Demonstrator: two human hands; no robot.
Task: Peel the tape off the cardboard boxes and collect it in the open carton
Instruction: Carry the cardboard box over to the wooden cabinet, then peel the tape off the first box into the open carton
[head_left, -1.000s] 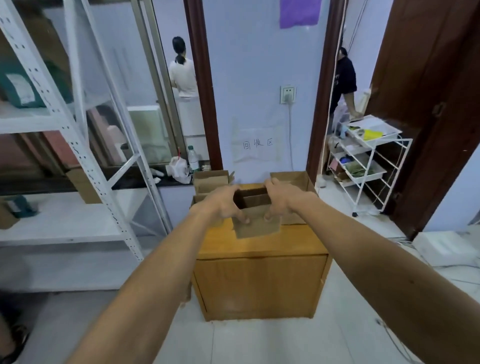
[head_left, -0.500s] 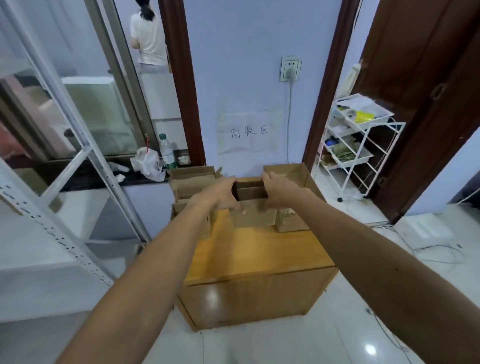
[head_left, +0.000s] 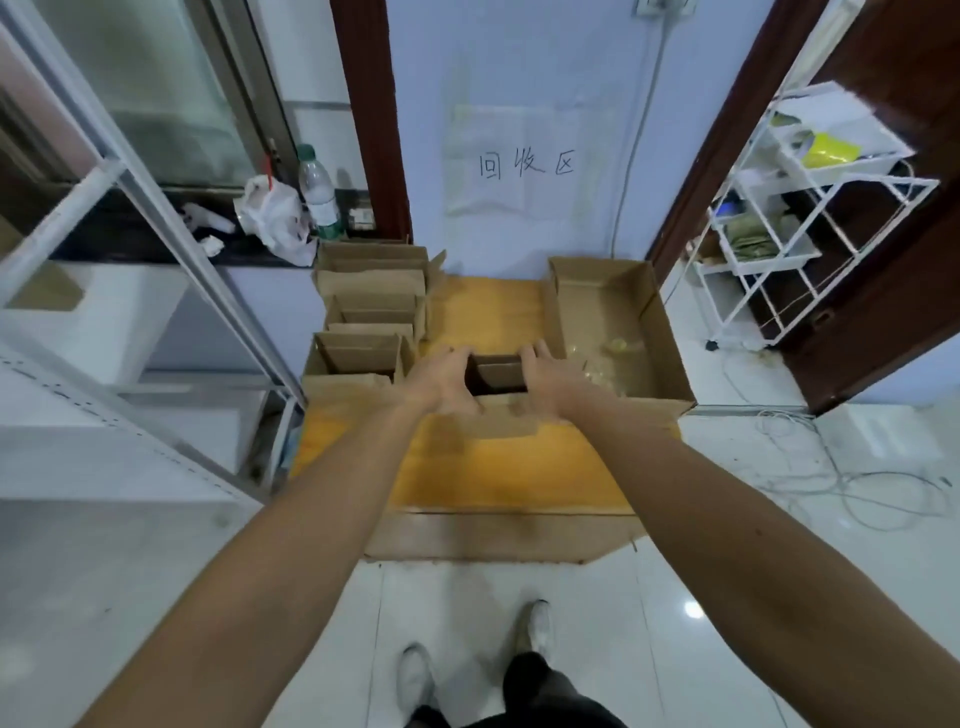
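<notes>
Grips box (head_left: 501, 375) by left wall with left hand (head_left: 442, 383), by right wall with right hand (head_left: 551, 378), both curled over rim.

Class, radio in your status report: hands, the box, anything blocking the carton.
Hands: left hand and right hand grip small box by its sides. Beside it, on the right: open carton, tape scraps inside. Nothing between.
</notes>
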